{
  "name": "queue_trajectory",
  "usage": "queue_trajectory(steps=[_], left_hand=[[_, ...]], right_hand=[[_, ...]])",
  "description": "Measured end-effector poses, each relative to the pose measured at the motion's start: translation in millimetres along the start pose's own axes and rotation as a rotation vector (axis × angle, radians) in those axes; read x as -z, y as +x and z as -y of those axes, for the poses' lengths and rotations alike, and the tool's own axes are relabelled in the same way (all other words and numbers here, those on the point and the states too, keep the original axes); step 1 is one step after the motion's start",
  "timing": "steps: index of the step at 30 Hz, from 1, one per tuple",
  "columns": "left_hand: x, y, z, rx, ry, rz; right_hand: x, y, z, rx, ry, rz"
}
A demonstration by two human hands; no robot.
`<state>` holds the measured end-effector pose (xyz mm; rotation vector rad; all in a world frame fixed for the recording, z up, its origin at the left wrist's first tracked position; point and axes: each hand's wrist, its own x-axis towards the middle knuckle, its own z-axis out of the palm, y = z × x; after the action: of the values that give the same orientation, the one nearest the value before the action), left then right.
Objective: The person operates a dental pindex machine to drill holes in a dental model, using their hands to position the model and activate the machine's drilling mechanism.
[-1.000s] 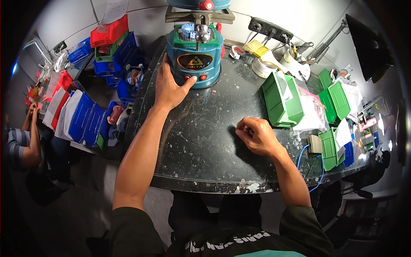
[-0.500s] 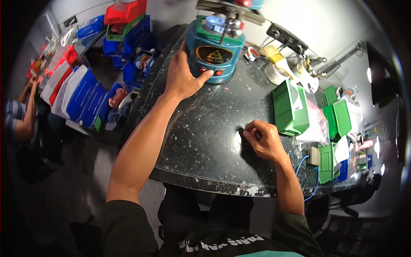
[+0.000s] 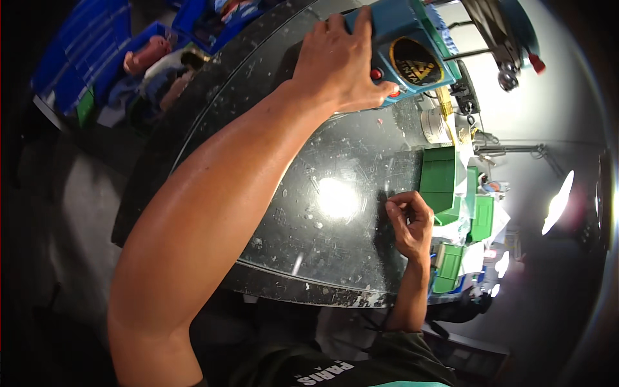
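A blue-green bench machine (image 3: pixel 400 48) with a dark oval badge and red buttons stands at the far edge of the black table. My left hand (image 3: pixel 335 61) grips its corner, the fingers laid along the side and the thumb stretched onto the red button (image 3: pixel 394 92). Above it, a metal arm with a ball-shaped knob (image 3: pixel 508 79) reaches out to the right. Low over the tabletop, my right hand (image 3: pixel 411 222) is curled with thumb and forefinger together. Anything between those fingertips is too small or hidden to make out.
The scratched black table (image 3: pixel 309 213) has a worn front edge. Green bins (image 3: pixel 438 177) line its right side, near a white tub (image 3: pixel 435 126) with a brush. Blue bins (image 3: pixel 84 58) holding pinkish parts stand at the left. A jointed lamp arm (image 3: pixel 516 149) is on the right.
The whole view has tilted and come nearer, so the machine appears larger and further right. My left thumb still rests at the buttons; my right hand remains curled over the table.
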<state>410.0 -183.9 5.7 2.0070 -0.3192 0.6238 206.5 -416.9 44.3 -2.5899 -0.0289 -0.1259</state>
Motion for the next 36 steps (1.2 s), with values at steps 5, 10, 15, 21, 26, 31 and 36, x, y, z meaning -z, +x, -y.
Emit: queue_trajectory(steps=[5,10,15,21,26,31,36], left_hand=[[24,7,-5,0.054,0.008,0.185],[26,2,-7,0.02,-0.056,0.147],[21,5,0,0.05,-0.026,0.134],[25,6,-6,0.031,0.004,0.16],[32,11,-11,0.075,0.011,0.297],[0,6,4,-0.024,0.013,0.012],[4,6,-1,-0.05,0.027,0.033]], right_hand=[[0,3,1,-0.049,0.135,-0.01],[0,4,-1,-0.059,0.178,-0.012],[-2,7,1,-0.029,0.192,0.003],[0,5,0,-0.064,0.208,-0.009],[1,2,-3,-0.085,0.177,-0.012],[-6,5,-5,-0.024,0.142,-0.039],[-7,5,-2,0.018,0.097,-0.085]])
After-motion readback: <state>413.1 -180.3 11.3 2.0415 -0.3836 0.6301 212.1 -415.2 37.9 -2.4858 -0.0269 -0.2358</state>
